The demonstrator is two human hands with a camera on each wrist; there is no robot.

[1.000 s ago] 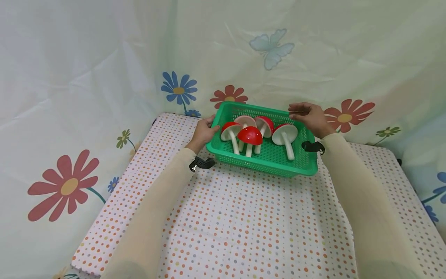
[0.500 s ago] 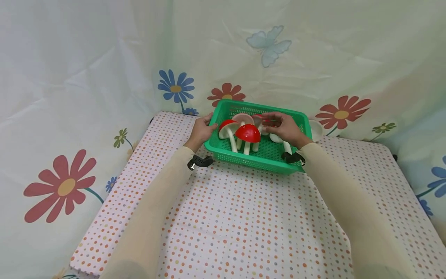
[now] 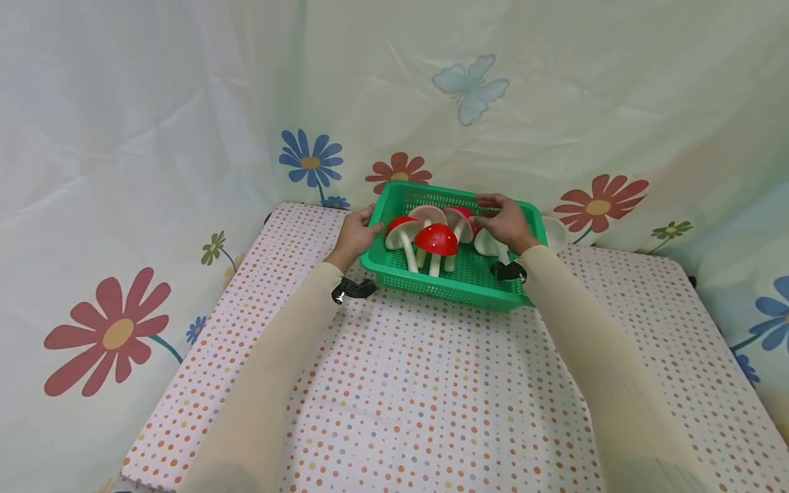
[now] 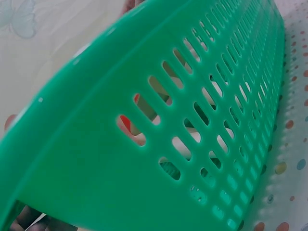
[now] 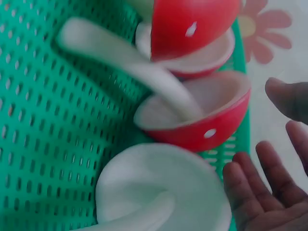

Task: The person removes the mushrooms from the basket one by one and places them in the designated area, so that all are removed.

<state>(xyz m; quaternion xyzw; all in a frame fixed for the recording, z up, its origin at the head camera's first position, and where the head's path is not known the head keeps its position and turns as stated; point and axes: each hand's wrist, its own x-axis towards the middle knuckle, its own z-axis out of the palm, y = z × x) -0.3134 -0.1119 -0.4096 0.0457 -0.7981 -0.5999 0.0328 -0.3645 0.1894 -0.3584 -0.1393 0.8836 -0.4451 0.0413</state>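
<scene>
A green plastic basket (image 3: 450, 292) with slotted walls holds several toy mushrooms with red, white-spotted caps and white stems. At its left end my left hand (image 3: 355, 236) grips the rim, thumb on the inner side; the left wrist view shows mostly the basket wall (image 4: 96, 159). My right hand (image 3: 508, 222) is over the basket's right half with fingers extended, holding nothing. Nearest to it are a mushroom (image 3: 487, 243) partly covered by the hand and another mushroom (image 3: 459, 222) to its left. The right wrist view shows the fingertips close to a white cap underside (image 5: 139, 178).
The basket stands at the back of a table (image 3: 394, 383) with a dotted cloth. Close behind hangs a flower-printed curtain (image 3: 370, 82). A pale round shape (image 3: 556, 234) shows beyond the basket's right end; what it is I cannot tell.
My right hand has moved left from the basket's right rim to over the mushrooms, then shifted back slightly right. The left hand keeps its hold on the rim.
</scene>
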